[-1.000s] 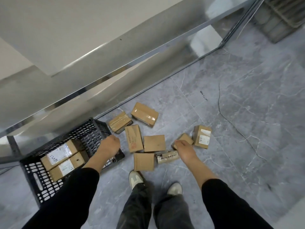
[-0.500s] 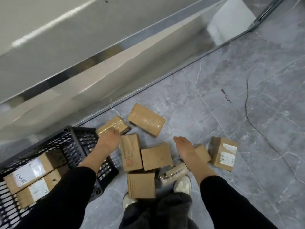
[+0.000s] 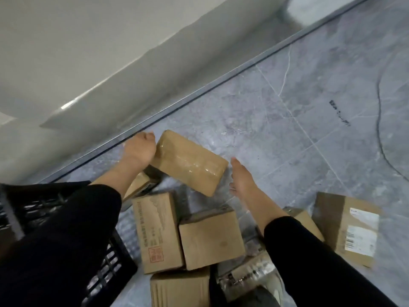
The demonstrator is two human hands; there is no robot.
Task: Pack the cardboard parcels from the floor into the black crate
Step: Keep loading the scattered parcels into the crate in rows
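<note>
A long taped cardboard parcel (image 3: 188, 161) lies slanted on the grey floor. My left hand (image 3: 139, 149) holds its left end, fingers curled over the far corner. My right hand (image 3: 240, 180) reaches to its right end with straight fingers; whether it touches I cannot tell. The black crate (image 3: 110, 264) is at lower left, mostly hidden by my left sleeve. Several more parcels lie near my feet: a stamped box (image 3: 155, 229), a plain box (image 3: 210, 235), a labelled box (image 3: 349, 229), and one under my left forearm (image 3: 138, 185).
A metal floor rail (image 3: 221, 85) and a pale panel run diagonally behind the parcels. A thin dark cable (image 3: 379, 129) curves over the tiles at right. A clear-wrapped parcel (image 3: 250, 273) sits by my shoe (image 3: 275, 291).
Both hands moved forward from the nearer parcels to the long taped parcel, the left onto its left end, the right beside its right end. The camera dropped closer to the floor.
</note>
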